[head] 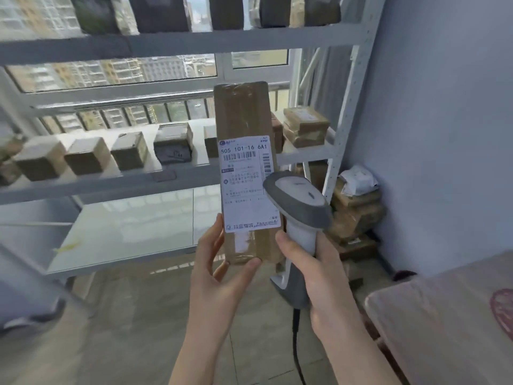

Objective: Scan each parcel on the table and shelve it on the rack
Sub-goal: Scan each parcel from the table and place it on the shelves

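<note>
**Parcel upright in my left hand, scanner at its right edge**

Nearest me, the left hand [219, 262] pinches the lower end of the parcel [244, 115], with the thumb across the bottom front and the fingers along the left edge and behind. The right hand [319, 276] is wrapped round the handle of the scanner [298, 195], whose cable hangs down between my forearms. The parcel's long axis stands vertical, and its label [247, 184] faces me with the barcodes toward the top. The scanner head overlaps the label's lower right corner, just beside the parcel, and I cannot tell whether its window faces the barcode. I judge the next move turns on drawing the head back and aiming it up and left.

A corner of the table [444, 315] sits to my right, well apart from both hands. Beyond the parcel stands the rack [352, 107]. Its middle shelf [111, 187] carries a row of small boxes [86, 155] and a stack [305, 129] at the right end. The lower shelf [125, 232] looks to offer more room along its front edge.
</note>
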